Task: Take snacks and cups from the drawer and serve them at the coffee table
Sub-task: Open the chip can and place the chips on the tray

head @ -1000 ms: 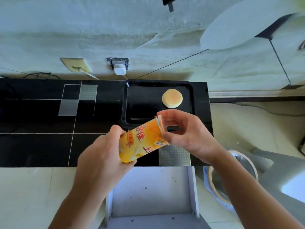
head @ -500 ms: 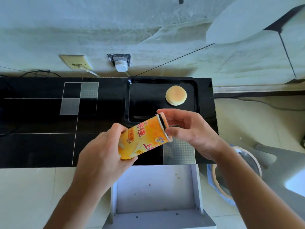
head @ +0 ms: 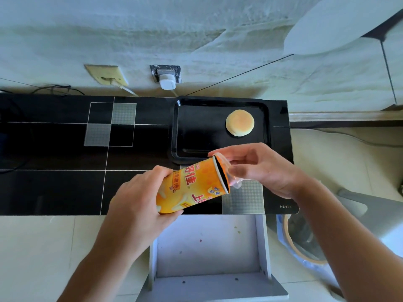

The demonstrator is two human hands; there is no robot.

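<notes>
- The open drawer (head: 209, 243) sits nearest, at 6 o'clock; its pale floor shows only a few crumbs, no cups in sight.
- Above its front edge, the left hand (head: 139, 205) wraps thumb and curled fingers around the bottom half of the yellow snack canister (head: 192, 188), which lies tilted, mouth pointing toward 2 o'clock.
- The right hand (head: 259, 168), at 3 o'clock from the canister, pinches the clear plastic lid (head: 229, 171) at the mouth; the lid looks partly lifted, a dark gap showing at the rim.
- Judgement: the tube is probably light cardboard, stiff along its length yet easily dented, with brittle contents; hold the lower body firmly and peel the thin, flexible lid at its edge.
- Beyond the hands, at 12 o'clock, a black tray (head: 196, 149) rests on the glossy black coffee table (head: 54, 188), carrying one round bun (head: 239, 122) toward its 1 o'clock corner.
- The canister hovers over the table's near edge, touching nothing but the hands.
</notes>
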